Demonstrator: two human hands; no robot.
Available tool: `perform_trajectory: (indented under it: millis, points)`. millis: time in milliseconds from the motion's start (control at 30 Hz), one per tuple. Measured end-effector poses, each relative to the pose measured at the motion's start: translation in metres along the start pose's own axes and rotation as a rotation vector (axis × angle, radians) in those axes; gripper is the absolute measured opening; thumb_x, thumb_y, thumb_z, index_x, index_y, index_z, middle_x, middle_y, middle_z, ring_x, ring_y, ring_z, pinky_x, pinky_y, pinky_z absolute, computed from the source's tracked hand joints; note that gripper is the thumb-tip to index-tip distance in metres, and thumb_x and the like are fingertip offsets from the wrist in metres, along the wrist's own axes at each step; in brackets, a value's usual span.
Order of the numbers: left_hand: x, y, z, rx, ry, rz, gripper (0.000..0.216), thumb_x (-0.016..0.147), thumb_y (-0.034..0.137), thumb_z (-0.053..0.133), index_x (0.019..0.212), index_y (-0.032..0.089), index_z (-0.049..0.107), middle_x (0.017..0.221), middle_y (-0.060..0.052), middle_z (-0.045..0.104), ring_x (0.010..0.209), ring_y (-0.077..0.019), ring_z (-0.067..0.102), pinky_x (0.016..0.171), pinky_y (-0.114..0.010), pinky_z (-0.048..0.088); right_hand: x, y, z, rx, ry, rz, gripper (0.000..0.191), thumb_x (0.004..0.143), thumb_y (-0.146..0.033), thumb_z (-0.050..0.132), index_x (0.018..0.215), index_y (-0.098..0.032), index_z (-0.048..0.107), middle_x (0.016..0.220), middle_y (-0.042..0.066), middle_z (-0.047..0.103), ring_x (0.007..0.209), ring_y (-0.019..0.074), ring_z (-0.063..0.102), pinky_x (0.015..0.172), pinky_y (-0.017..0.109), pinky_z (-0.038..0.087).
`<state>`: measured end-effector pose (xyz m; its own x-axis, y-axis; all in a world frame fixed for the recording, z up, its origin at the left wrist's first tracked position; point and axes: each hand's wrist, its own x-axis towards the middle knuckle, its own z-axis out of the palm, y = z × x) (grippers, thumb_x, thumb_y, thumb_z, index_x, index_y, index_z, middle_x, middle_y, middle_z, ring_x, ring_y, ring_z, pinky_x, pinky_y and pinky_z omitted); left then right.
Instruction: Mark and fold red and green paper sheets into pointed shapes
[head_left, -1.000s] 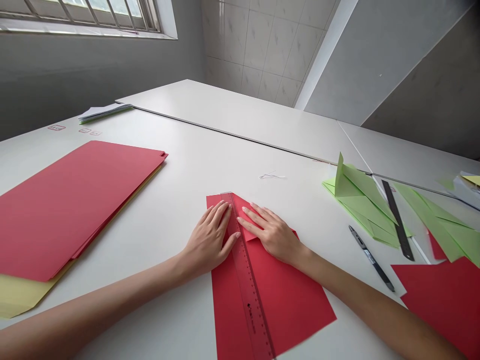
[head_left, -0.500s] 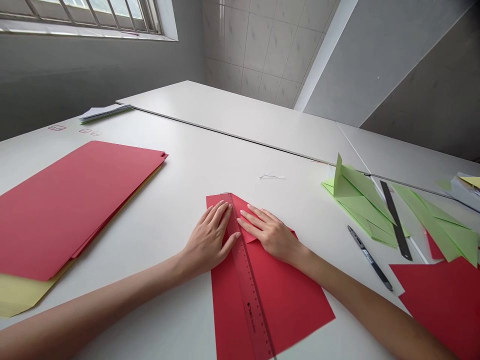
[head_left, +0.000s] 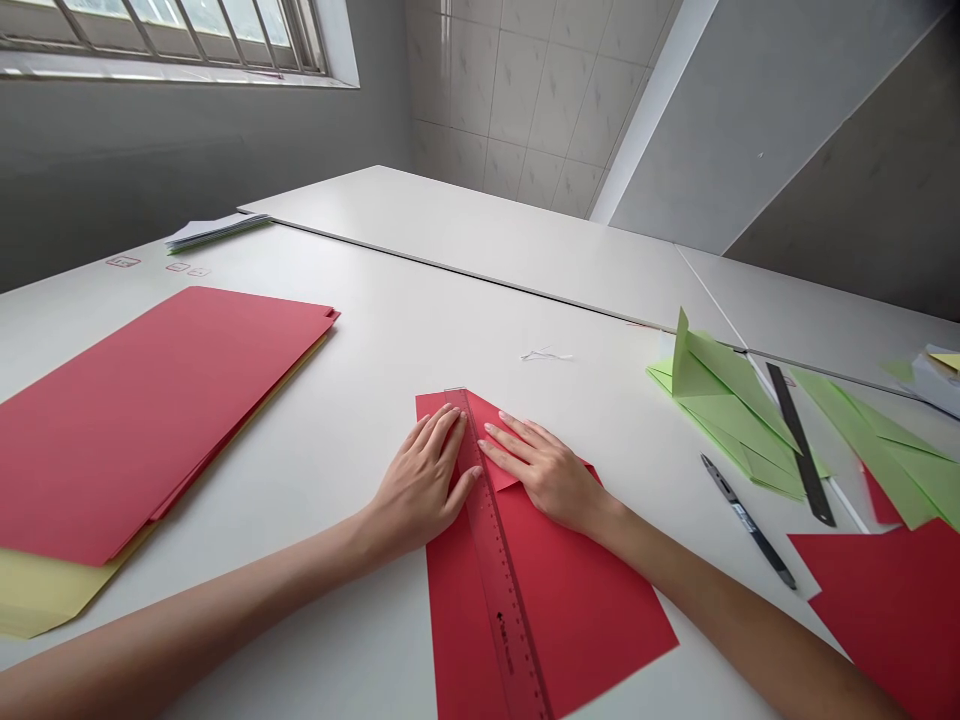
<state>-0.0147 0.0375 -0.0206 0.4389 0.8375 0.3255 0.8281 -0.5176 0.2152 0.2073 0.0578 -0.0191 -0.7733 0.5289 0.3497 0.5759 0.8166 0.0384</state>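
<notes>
left hand [head_left: 422,478] flat, fingers nearly together, on ruler [head_left: 501,600] atop red paper [head_left: 592,605] on table [head_left: 397,330], likely to steady it; right hand [head_left: 556,478] slightly splayed on folded flap [head_left: 484,412], neither gripping.

Pen [head_left: 748,522], red paper [head_left: 592,600] on white table [head_left: 405,330]

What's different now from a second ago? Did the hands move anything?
Nothing has clearly moved; the whole view just shifted a tiny bit. Neither hand grabbed or let go of anything. The left hand still rests on the see-through ruler, the right hand on the red paper's folded flap. The pen stays put.
</notes>
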Motion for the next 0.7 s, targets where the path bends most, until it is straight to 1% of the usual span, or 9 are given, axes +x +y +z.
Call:
perform_trajectory:
  millis: [167,400,600,700]
  points:
    - [-0.0004,-0.0002,0.0004,-0.002,0.001,-0.001,0.058,0.097,0.045,0.037,0.144,0.011,0.035,0.145,-0.019,0.043,0.138,-0.0320,0.037,0.113,-0.050,0.036,0.0006,-0.0008,-0.0010,0.009,0.013,0.000,0.054,0.089,0.004,0.034,0.137,-0.013,0.052,0.142,0.010,0.052,0.141,0.0267,0.034,0.109,0.046,0.043]
    - [-0.0004,-0.0001,-0.0007,-0.012,0.003,-0.003,0.058,0.097,0.046,0.036,0.145,0.014,0.033,0.145,-0.017,0.043,0.139,-0.0319,0.037,0.113,-0.050,0.036,-0.0006,0.0006,0.0007,0.008,0.002,0.003,0.057,0.087,0.005,0.036,0.138,-0.013,0.051,0.144,0.010,0.050,0.143,0.0256,0.030,0.110,0.046,0.042]
    - [0.0003,0.0003,0.0007,0.003,-0.007,-0.002,0.059,0.098,0.045,0.036,0.143,0.009,0.035,0.145,-0.019,0.042,0.139,-0.0320,0.035,0.114,-0.049,0.034,-0.0009,0.0005,0.0020,0.012,0.006,0.010,0.058,0.087,0.005,0.033,0.139,-0.013,0.049,0.144,0.009,0.050,0.143,0.0254,0.031,0.110,0.047,0.043]
    - [0.0003,0.0001,0.0010,0.010,-0.011,0.000,0.059,0.098,0.046,0.036,0.143,0.008,0.035,0.145,-0.019,0.043,0.139,-0.0317,0.035,0.114,-0.048,0.034,-0.0003,-0.0002,0.0016,0.010,0.008,0.013,0.057,0.088,0.005,0.032,0.139,-0.012,0.050,0.144,0.009,0.050,0.142,0.0259,0.033,0.110,0.045,0.043]
